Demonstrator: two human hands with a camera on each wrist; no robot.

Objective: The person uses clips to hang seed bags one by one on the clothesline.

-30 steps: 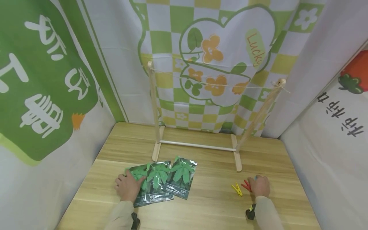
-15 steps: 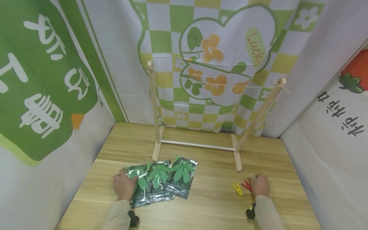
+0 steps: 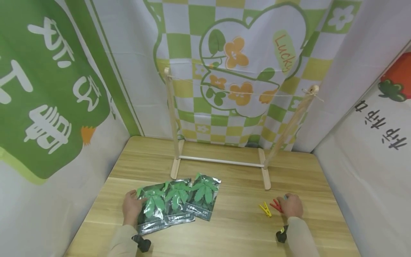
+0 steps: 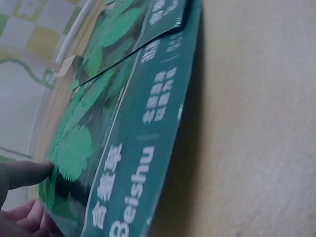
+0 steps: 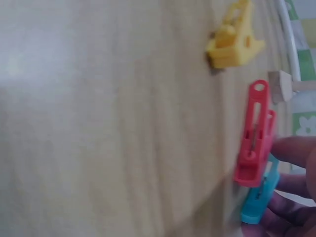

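At the left my left hand (image 3: 131, 210) pinches the outer edge of a green seed packet (image 3: 151, 214) printed with leaves. The left wrist view shows the thumb (image 4: 29, 174) on its face and other fingers behind the edge. A second packet (image 3: 179, 201) overlaps it, and a third packet (image 3: 203, 198) lies further right. Over at the right, my right hand (image 3: 293, 206) holds a blue clothespin (image 5: 261, 197) between thumb and fingers. A red clothespin (image 5: 253, 138) lies against the blue one, close to the thumb. The yellow clothespin (image 3: 265, 210) rests a little to the left.
A wooden stand (image 3: 173, 117) with a string (image 3: 237, 93) tied between its two posts stands at the back of the table (image 3: 237, 228). A white rod (image 3: 221, 162) joins its feet. Behind it hangs a checked curtain (image 3: 179, 46).
The left hand has slid left from over the packet's face to its outer edge, and the leftmost packet has shifted slightly left, showing more of its front. The right hand stays almost still.
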